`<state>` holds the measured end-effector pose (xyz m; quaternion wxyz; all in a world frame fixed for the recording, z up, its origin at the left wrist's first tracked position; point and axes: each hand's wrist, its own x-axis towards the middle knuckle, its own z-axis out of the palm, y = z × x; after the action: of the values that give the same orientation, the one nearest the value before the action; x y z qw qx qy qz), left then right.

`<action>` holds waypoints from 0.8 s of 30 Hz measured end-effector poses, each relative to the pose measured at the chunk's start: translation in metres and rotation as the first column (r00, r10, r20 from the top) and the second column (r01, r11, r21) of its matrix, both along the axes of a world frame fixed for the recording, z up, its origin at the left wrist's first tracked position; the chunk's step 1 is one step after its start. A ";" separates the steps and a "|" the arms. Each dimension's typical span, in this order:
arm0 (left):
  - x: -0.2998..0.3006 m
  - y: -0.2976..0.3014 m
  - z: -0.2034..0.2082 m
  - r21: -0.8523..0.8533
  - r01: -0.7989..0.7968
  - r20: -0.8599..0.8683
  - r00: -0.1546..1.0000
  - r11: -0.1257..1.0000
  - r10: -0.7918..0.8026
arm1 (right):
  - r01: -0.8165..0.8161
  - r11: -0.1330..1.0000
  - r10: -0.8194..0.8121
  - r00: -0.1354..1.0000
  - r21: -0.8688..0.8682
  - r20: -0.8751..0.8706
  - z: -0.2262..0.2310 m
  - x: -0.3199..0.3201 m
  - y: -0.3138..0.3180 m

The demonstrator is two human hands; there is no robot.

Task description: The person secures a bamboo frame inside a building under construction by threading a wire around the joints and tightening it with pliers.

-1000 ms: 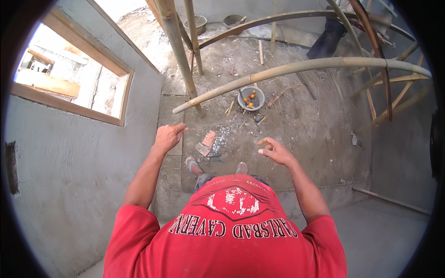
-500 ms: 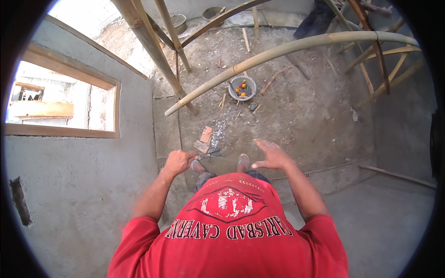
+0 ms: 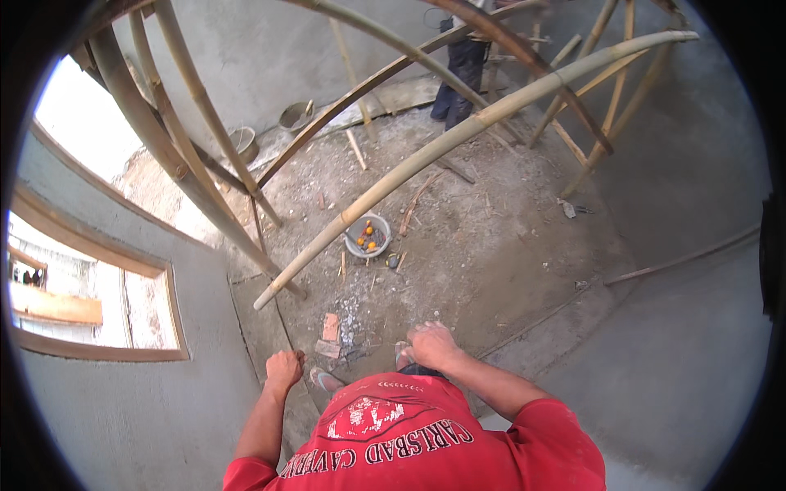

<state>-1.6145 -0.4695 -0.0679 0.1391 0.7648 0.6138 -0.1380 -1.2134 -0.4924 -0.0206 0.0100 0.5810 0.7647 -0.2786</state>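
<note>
My left hand (image 3: 285, 369) is closed in front of my body, its fingertips pressed together; whatever it may hold is too small to make out. My right hand (image 3: 434, 344) has its fingers curled in, and the inside of the grip is hidden from above. Both hands hover over the floor near my feet, apart from each other. Just beyond them lie a reddish brick piece (image 3: 331, 326) and a greyish block (image 3: 327, 349), beside scattered white chips (image 3: 350, 319).
Ahead stands a grey bucket (image 3: 354, 247) with orange-yellow items. A long bamboo pole (image 3: 442, 155) slants overhead, with more poles (image 3: 176, 164) at left. A window frame (image 3: 176, 315) opens in the left wall. Another person (image 3: 465, 74) stands far back by bamboo framing.
My view has tilted up and turned, so the bucket and poles sit lower and further left. The right hand's spread fingers have curled in. More of the other person shows.
</note>
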 end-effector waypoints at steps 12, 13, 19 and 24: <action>0.020 0.039 0.036 0.057 0.035 0.164 0.985 0.998 -0.044 | 0.171 0.977 -0.209 0.886 -0.127 -0.413 -0.045 0.016 -0.038; 0.011 0.035 0.025 0.068 0.053 0.167 0.984 0.996 -0.063 | 0.159 0.978 -0.206 0.844 -0.136 -0.494 -0.028 0.020 -0.036; 0.037 0.011 0.018 0.065 0.218 0.210 0.951 0.974 -0.227 | 0.465 0.873 -0.401 0.855 0.146 -0.328 -0.073 0.047 -0.004; 0.052 0.020 0.016 -0.138 0.155 0.243 0.963 0.978 -0.118 | 0.383 0.882 -0.376 0.923 0.274 -0.083 -0.073 0.049 -0.012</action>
<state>-1.5628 -0.4493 -0.0516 0.2597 0.8031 0.5262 -0.1037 -1.1646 -0.5039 -0.0937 -0.1388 0.7108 0.6683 -0.1701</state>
